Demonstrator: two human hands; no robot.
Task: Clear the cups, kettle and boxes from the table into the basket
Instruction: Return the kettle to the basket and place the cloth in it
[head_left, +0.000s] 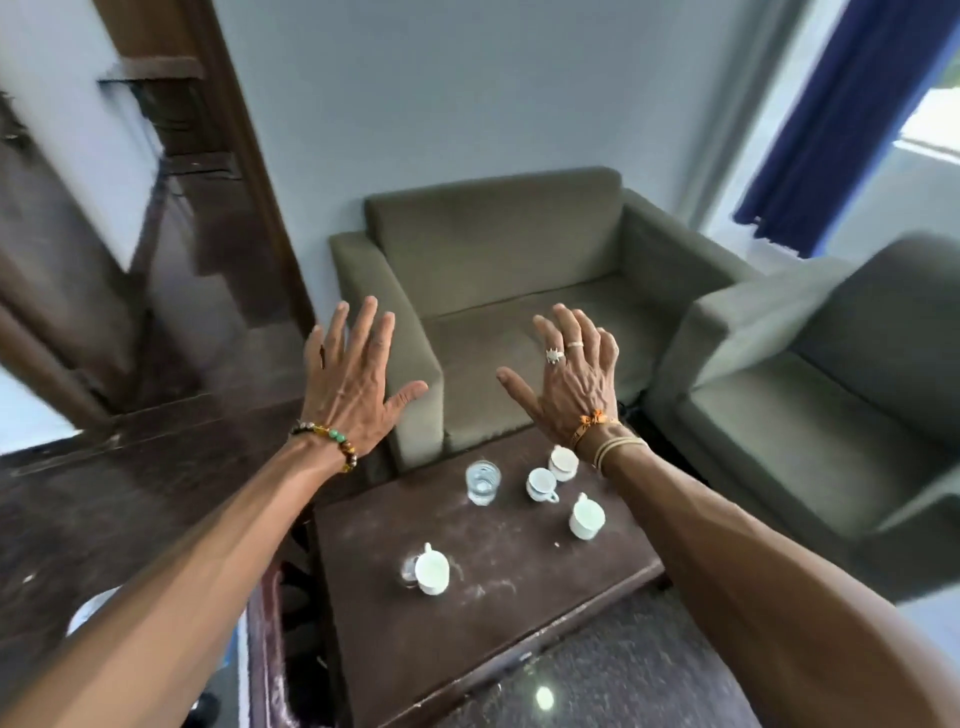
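My left hand (350, 387) and right hand (571, 379) hover, fingers spread, empty. Cups (587, 517) cluster at the bench's (467, 649) one o'clock; they look light, brittle, slick, so I'd pinch handles.

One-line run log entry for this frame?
phase: pre-reach | left hand: open, empty | right hand: open, empty | table: four white cups, one glass | basket: not seen

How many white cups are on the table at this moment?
4. One cup at the far edge, one beside it toward the glass, one nearer on the right, one near the front left. None seems hidden, though the right forearm covers the table's right edge.
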